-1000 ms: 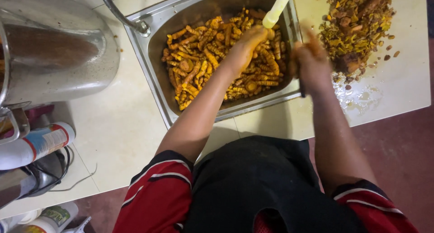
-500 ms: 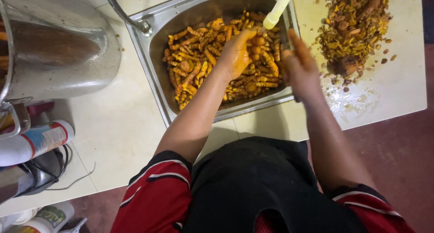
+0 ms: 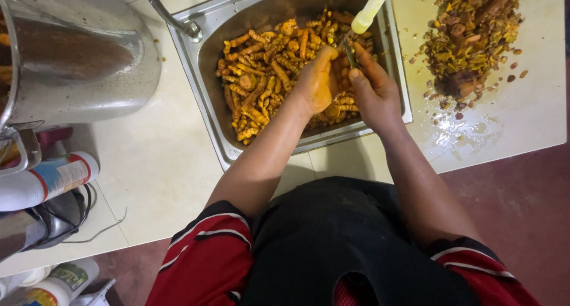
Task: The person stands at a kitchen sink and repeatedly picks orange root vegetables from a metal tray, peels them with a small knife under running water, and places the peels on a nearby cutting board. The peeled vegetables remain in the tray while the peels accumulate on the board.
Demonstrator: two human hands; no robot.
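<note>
Over the steel sink (image 3: 214,113) on the counter (image 3: 148,163), a turmeric root is gripped by the stained left hand (image 3: 317,83) and a small blade (image 3: 350,54) by the right hand (image 3: 374,92), so a fingertip could be nicked if the wet root slips.

Person, seen from above: short red sleeves on both arms — each edged with thin white and dark stripes near the hem. Black garment covers chest and lap. Forearms bare; left hand (image 3: 317,80) and right hand (image 3: 371,92) ungloved, left stained yellow-orange.
</note>
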